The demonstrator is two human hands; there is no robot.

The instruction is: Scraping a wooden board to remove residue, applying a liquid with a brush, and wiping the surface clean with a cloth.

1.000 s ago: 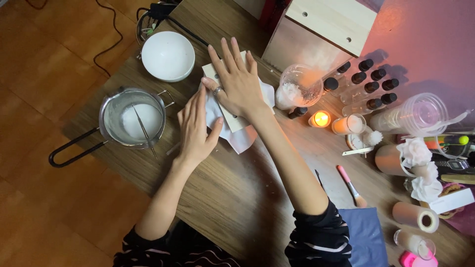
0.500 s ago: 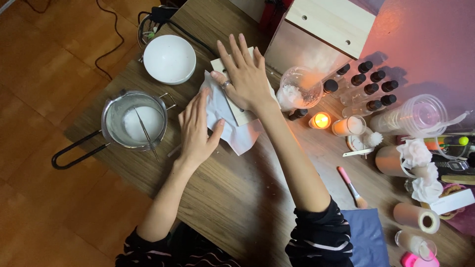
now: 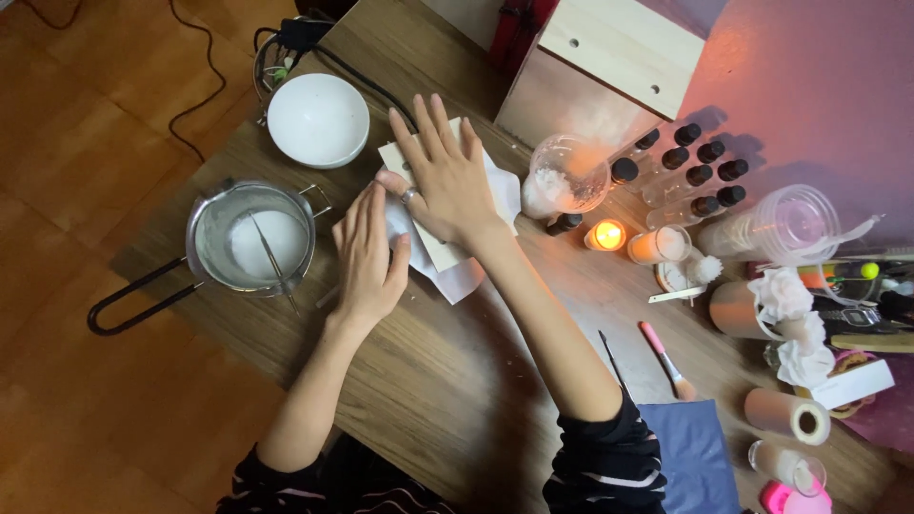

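Note:
My right hand [image 3: 447, 176] lies flat, fingers spread, on a pale wooden board [image 3: 447, 249] wrapped in white paper [image 3: 465, 279] on the wooden table [image 3: 457, 381]. My left hand [image 3: 367, 252] rests flat beside it, fingers together, pressing the paper's left edge. A ring shows on my right thumb. To the left stands a metal pot [image 3: 249, 238] holding white wax and a thin metal stick, its black loop handle pointing left.
A white bowl [image 3: 317, 119] sits behind the pot, cables beyond it. A wooden box [image 3: 609, 67], glass jar [image 3: 569, 173], dark-capped bottles [image 3: 700, 167], lit candle [image 3: 606, 234], plastic pitcher [image 3: 781, 224], pink brush [image 3: 666, 360] and paper rolls [image 3: 785, 414] crowd the right side.
Both hands have slid slightly along the paper-covered board; the right hand now sits flatter on top and the left hand has moved up against its side.

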